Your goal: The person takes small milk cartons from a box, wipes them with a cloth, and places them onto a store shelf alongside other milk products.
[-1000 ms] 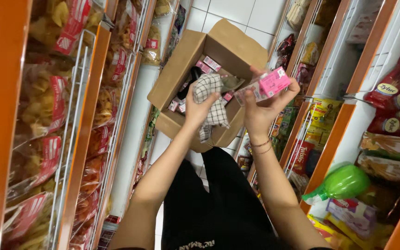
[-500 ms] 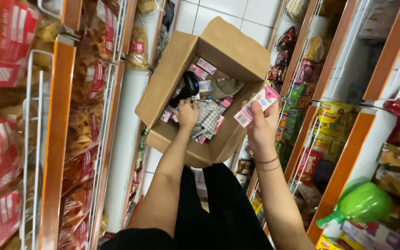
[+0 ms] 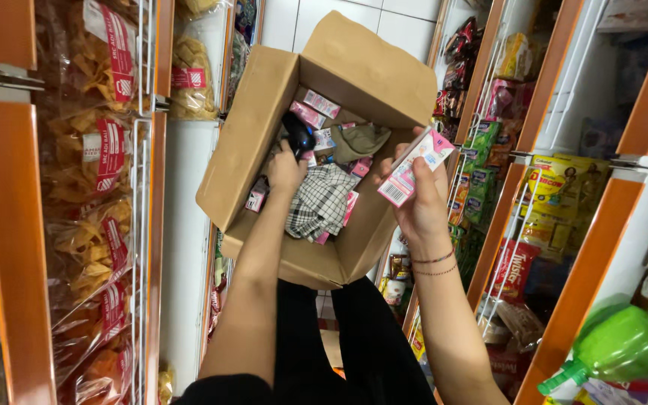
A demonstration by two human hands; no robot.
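An open brown cardboard box [image 3: 260, 112] rests on my lap between two shop shelves. Inside lie several small pink cartons [image 3: 321, 103], a checked cloth [image 3: 319, 201], a dark object [image 3: 298, 132] and an olive cloth [image 3: 360, 139]. My left hand [image 3: 286, 169] reaches down into the box, its fingers among the cartons beside the dark object; whether it grips one is hidden. My right hand [image 3: 418, 201] holds a pink and white carton [image 3: 416, 164] upright just above the box's right wall.
Orange-framed wire shelves with bagged snacks [image 3: 99, 172] stand close on the left. Racks of packets [image 3: 556, 191] and a green plastic toy [image 3: 616, 345] crowd the right. White tiled floor [image 3: 324, 19] shows beyond the box.
My left hand has gone deeper into the box past the checked cloth. My right hand has kept the pink carton and lowered it slightly toward the box's right edge. The view has shifted.
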